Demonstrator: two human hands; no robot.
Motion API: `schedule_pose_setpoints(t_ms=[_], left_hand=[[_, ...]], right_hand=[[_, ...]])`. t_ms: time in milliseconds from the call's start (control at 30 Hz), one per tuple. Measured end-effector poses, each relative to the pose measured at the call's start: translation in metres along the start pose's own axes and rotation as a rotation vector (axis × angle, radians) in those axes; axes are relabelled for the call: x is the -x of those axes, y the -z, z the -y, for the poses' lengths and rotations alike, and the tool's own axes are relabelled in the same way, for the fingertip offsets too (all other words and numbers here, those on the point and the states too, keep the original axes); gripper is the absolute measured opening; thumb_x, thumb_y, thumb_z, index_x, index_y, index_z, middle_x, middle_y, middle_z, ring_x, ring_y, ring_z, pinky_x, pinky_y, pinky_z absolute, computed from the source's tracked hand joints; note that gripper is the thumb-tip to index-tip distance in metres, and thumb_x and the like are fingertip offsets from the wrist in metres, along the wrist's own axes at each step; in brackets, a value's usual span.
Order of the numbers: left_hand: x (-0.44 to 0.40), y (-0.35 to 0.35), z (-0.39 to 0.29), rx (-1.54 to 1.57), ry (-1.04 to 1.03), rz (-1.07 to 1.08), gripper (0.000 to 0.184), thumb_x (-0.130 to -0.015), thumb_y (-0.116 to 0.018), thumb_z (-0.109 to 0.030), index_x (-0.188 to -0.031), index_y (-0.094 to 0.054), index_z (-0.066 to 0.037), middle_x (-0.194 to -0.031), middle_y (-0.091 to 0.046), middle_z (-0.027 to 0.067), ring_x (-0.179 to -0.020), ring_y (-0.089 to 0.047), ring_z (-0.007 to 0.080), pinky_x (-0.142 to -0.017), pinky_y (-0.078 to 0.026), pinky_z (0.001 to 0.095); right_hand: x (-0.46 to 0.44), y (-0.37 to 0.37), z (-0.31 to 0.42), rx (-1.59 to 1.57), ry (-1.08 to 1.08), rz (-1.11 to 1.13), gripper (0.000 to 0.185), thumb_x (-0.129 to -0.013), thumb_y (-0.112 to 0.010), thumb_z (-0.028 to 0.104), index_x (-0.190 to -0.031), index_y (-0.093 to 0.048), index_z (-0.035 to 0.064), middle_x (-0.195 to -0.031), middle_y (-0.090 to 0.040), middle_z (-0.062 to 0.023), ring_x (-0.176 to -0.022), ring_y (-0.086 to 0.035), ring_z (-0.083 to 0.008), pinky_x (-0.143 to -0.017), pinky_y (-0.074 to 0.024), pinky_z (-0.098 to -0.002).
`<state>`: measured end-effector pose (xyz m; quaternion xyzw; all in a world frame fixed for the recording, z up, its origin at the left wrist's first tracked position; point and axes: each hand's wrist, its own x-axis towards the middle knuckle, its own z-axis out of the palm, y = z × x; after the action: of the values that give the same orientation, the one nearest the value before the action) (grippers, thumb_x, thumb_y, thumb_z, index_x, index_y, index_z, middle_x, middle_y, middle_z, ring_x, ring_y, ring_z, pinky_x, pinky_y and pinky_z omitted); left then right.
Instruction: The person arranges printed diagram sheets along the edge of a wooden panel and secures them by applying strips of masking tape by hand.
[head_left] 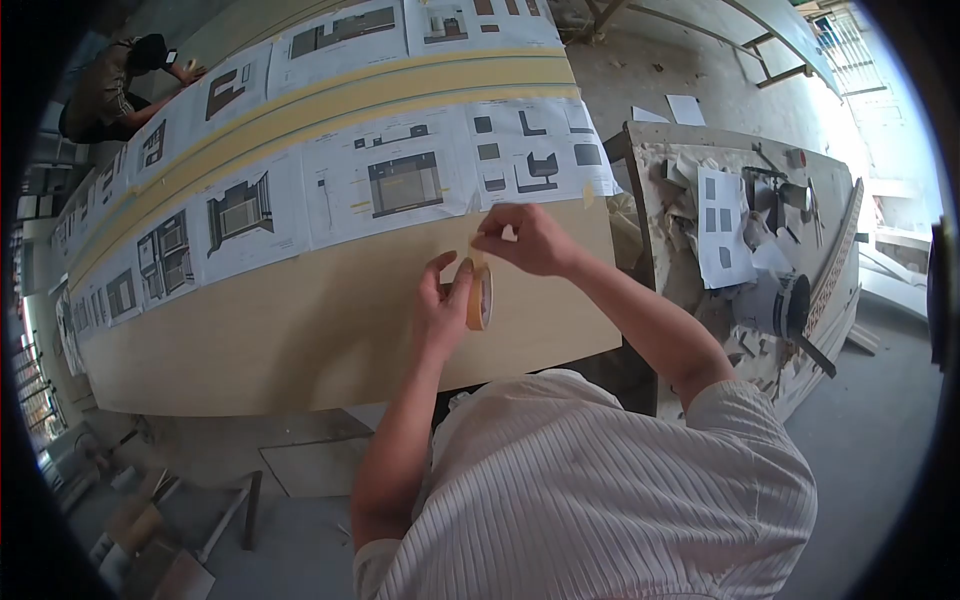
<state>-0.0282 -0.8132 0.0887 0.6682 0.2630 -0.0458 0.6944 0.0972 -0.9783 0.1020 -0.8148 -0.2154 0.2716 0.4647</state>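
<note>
left hand (442, 308): gripping the tape roll (486, 300)
right hand (534, 240): seemingly pinching the tape end (475, 256)
tape roll: at left grip, below right hand
tape end: could tear if pulled askew

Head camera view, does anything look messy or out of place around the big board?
Yes. Two white sheets lie loose on the floor beyond the side table, unlike the printed sheets laid in rows on the board. That table is littered with scraps. The tape roll in the left hand looks fine.
</note>
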Motion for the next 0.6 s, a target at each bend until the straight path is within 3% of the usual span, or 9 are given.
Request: schedule_pose_setpoints(t_ms=[67, 133, 233, 300, 400, 433, 500, 600], left_hand=[[0.0, -0.005, -0.011, 0.079, -0.004, 0.057, 0.037, -0.104, -0.066, -0.025, -0.13, -0.06, 0.0, -0.091, -0.075, 0.009, -0.072, -0.07, 0.0133, -0.063, -0.054, 0.0286], [-0.001, -0.011, -0.016, 0.154, -0.007, 0.116, 0.04, -0.105, -0.066, -0.025, -0.134, -0.058, 0.001, -0.095, -0.075, 0.0091, -0.076, -0.072, 0.0137, -0.065, -0.055, 0.0285], [-0.007, -0.019, -0.004, 0.269, -0.025, 0.018, 0.034, -0.104, -0.065, -0.023, -0.128, -0.061, 0.001, -0.094, -0.074, 0.0092, -0.078, -0.073, 0.0146, -0.068, -0.056, 0.0292], [0.001, -0.012, 0.001, 0.342, 0.129, 0.061, 0.026, -0.103, -0.065, -0.022, -0.115, -0.066, 0.001, -0.089, -0.074, 0.009, -0.079, -0.074, 0.0161, -0.069, -0.057, 0.0301], [0.0, -0.004, -0.001, 0.377, 0.286, 0.098, 0.019, -0.102, -0.064, -0.023, -0.101, -0.069, -0.005, -0.084, -0.073, 0.0064, -0.073, -0.072, 0.0164, -0.072, -0.057, 0.0316], [-0.002, -0.005, 0.001, 0.379, 0.292, 0.09, 0.019, -0.102, -0.064, -0.023, -0.101, -0.069, -0.005, -0.084, -0.073, 0.0064, -0.073, -0.072, 0.0164, -0.072, -0.057, 0.0316], [-0.007, -0.012, 0.006, 0.381, 0.217, 0.052, 0.02, -0.102, -0.064, -0.025, -0.095, -0.067, -0.006, -0.078, -0.07, 0.0061, -0.069, -0.071, 0.0165, -0.067, -0.057, 0.0317], [-0.005, -0.02, 0.006, 0.357, 0.215, -0.011, 0.021, -0.102, -0.064, -0.025, -0.092, -0.066, -0.007, -0.075, -0.069, 0.0045, -0.067, -0.07, 0.0154, -0.064, -0.055, 0.03]], right_hand=[[-0.019, 0.009, -0.01, 0.042, 0.12, -0.068, 0.021, -0.092, -0.079, 0.023, -0.098, -0.076, 0.0029, -0.089, -0.076, -0.0068, -0.079, -0.067, -0.0168, -0.075, -0.0543, -0.0326], [-0.044, 0.015, -0.018, 0.036, 0.06, -0.061, 0.022, -0.093, -0.078, 0.023, -0.098, -0.076, 0.0024, -0.09, -0.076, -0.0074, -0.08, -0.068, -0.0174, -0.075, -0.0545, -0.0329], [-0.069, 0.018, -0.029, 0.036, 0.003, -0.045, 0.023, -0.093, -0.077, 0.023, -0.098, -0.076, 0.0015, -0.088, -0.077, -0.0091, -0.082, -0.07, -0.0181, -0.077, -0.0552, -0.0341], [-0.072, 0.012, -0.042, 0.034, -0.021, 0.048, 0.027, -0.092, -0.076, 0.027, -0.098, -0.076, 0.0008, -0.089, -0.077, -0.0144, -0.081, -0.071, -0.0273, -0.077, -0.0562, -0.0395], [-0.075, 0.005, -0.053, 0.071, -0.016, -0.009, 0.027, -0.092, -0.075, 0.026, -0.099, -0.076, 0.0006, -0.087, -0.076, -0.015, -0.078, -0.071, -0.0286, -0.075, -0.056, -0.0398], [-0.077, 0.006, -0.054, 0.069, -0.017, 0.001, 0.027, -0.092, -0.075, 0.026, -0.099, -0.076, 0.0006, -0.087, -0.076, -0.015, -0.078, -0.071, -0.0286, -0.075, -0.056, -0.0398], [-0.081, 0.013, -0.056, 0.101, -0.152, -0.044, 0.025, -0.093, -0.076, 0.023, -0.098, -0.074, -0.0018, -0.082, -0.074, -0.0126, -0.073, -0.067, -0.0182, -0.071, -0.0541, -0.0351], [-0.082, 0.01, -0.059, 0.15, -0.141, -0.084, 0.025, -0.093, -0.075, 0.023, -0.097, -0.073, -0.002, -0.081, -0.073, -0.0137, -0.072, -0.066, -0.0221, -0.071, -0.0538, -0.0384]])
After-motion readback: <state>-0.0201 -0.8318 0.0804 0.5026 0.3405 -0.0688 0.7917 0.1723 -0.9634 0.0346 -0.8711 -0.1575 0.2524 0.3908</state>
